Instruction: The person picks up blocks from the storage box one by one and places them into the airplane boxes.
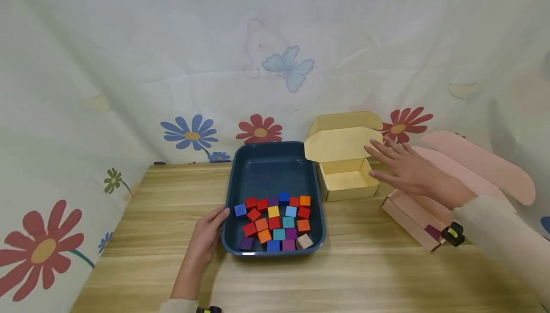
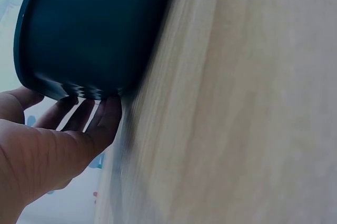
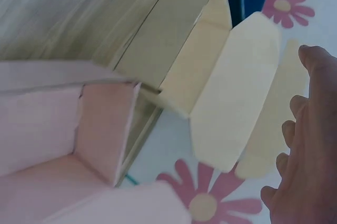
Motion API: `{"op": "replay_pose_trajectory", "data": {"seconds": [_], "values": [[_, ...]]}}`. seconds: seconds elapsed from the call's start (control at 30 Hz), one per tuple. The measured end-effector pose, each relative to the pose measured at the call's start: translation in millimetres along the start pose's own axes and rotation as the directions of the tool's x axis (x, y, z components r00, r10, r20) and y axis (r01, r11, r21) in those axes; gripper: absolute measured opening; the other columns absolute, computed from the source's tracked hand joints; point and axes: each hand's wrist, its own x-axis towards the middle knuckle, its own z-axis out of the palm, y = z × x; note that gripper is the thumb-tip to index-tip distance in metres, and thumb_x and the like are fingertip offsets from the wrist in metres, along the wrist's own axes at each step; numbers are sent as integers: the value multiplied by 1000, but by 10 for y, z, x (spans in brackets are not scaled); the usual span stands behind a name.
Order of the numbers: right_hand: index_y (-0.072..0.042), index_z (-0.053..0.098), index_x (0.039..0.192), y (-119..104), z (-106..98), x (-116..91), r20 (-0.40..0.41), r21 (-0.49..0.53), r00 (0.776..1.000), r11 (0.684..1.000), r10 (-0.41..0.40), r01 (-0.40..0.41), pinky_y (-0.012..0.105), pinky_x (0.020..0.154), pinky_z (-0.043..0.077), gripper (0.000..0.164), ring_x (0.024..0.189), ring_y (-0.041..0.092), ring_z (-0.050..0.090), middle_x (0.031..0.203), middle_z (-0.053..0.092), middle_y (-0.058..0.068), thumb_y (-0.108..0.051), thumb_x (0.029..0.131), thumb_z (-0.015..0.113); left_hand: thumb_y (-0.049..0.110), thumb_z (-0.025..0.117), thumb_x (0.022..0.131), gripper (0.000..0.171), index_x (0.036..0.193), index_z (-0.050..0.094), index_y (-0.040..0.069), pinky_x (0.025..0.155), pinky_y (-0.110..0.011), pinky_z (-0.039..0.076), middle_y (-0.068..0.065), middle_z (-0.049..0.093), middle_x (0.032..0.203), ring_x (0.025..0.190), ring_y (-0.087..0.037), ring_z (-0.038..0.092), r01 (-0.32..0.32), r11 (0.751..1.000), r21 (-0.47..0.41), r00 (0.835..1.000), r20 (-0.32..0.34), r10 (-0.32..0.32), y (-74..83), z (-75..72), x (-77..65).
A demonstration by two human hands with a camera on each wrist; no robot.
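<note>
A dark blue tray [image 1: 275, 167] stands on the table, its near half covered with several small coloured cubes [image 1: 273, 212]. My left hand [image 1: 207, 234] holds its left rim, with the thumb at the edge; in the left wrist view the fingers [image 2: 108, 119] lie against the outer wall. My right hand [image 1: 408, 172] hangs in the air, fingers spread and holding nothing. It is nearest to the pale yellow box [image 1: 350, 193], whose lid stands raised. Below the right forearm is a pink box [image 1: 410, 222], lid folded back, with a purple patch at its near end.
The wood-grain table [image 1: 172, 193] ends at a hanging cloth [image 1: 193, 65] printed with flowers and butterflies. The yellow box stands close against the tray's right side. In the right wrist view, the pink box's raised flaps [image 3: 105, 129] stand near the yellow box.
</note>
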Motion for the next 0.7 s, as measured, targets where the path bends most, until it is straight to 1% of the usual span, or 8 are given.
{"op": "replay_pose_trajectory", "data": {"seconds": [0.1, 0.27, 0.33, 0.5, 0.6, 0.7], "values": [[-14, 21, 163, -95, 7, 111, 0, 3, 999, 999, -33, 33, 70, 117, 8, 75, 154, 44, 4, 169, 13, 16, -51, 104, 49, 23, 65, 101, 58, 149, 46, -4, 92, -29, 56, -24, 48, 150, 121, -19, 58, -1, 1000, 8, 1000, 2, 1, 15, 7, 1], [-13, 23, 162, -295, 5, 307, -15, -28, 994, 994, -106, 106, 69, 117, 12, 73, 153, 45, 10, 168, 17, 15, -49, 105, 50, 22, 64, 101, 56, 148, 46, -4, 91, -29, 56, -24, 49, 149, 121, -19, 59, -4, 1000, 9, 1000, 5, 4, 24, 12, 21], [-12, 25, 162, -395, -1, 398, -23, -28, 992, 992, -127, 126, 69, 118, 13, 72, 153, 45, 11, 168, 19, 15, -47, 104, 52, 22, 64, 102, 56, 148, 46, -4, 91, -29, 56, -24, 49, 149, 121, -19, 59, -9, 1000, 5, 1000, 7, 9, 24, 17, 33], [-13, 25, 162, -666, 35, 677, -15, -42, 980, 979, -198, 197, 66, 119, 14, 73, 154, 42, 12, 168, 20, 13, -48, 103, 52, 22, 64, 102, 56, 148, 47, -4, 91, -28, 55, -24, 49, 149, 120, -18, 60, -9, 1000, 1, 1000, 7, 9, 16, 25, 42], [-16, 25, 162, -862, 83, 860, 10, -52, 970, 968, -244, 244, 63, 121, 15, 74, 154, 40, 11, 168, 19, 11, -53, 103, 49, 22, 63, 102, 55, 148, 46, -4, 91, -27, 55, -24, 48, 149, 121, -19, 59, -4, 1000, 2, 1000, 5, 4, 5, 20, 34], [-19, 22, 163, -1076, 134, 1044, 63, -54, 959, 959, -276, 279, 60, 122, 14, 74, 155, 37, 9, 169, 18, 8, -56, 104, 45, 22, 63, 102, 56, 148, 46, -4, 91, -27, 55, -24, 48, 149, 121, -21, 59, 4, 1000, -2, 1000, -2, -4, 1, 16, 29]]}}
